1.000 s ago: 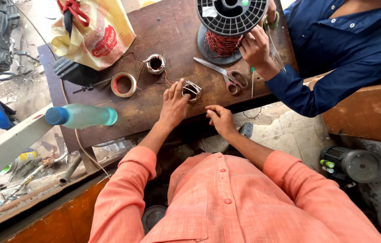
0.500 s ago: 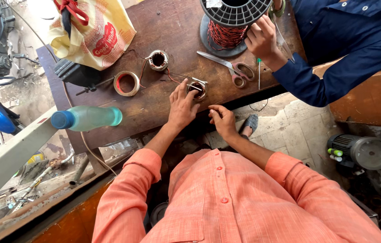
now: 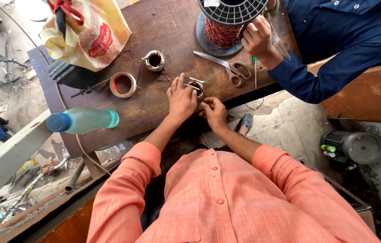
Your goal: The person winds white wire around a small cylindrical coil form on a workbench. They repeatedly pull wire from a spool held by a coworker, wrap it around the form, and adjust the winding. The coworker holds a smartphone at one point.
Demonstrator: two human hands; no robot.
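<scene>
Both hands are sliding closer on the coil (image 3: 195, 87) | left hand (image 3: 180, 100) is pressing it at 9 o'clock | right hand (image 3: 214, 113) is pinching wire at 5 o'clock | winding; next needs steady pull.

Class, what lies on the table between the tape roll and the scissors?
In the head view, a small wound coil lies between the tape roll and the scissors.

Motor-repair workshop (wire spool (image 3: 231, 22), scissors (image 3: 226, 67))

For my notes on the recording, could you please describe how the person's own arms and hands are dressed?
Both arms wear long orange woven sleeves, pushed up toward the elbows, part of a buttoned orange shirt. The left hand and right hand are bare: no gloves, rings or watch visible.
</scene>
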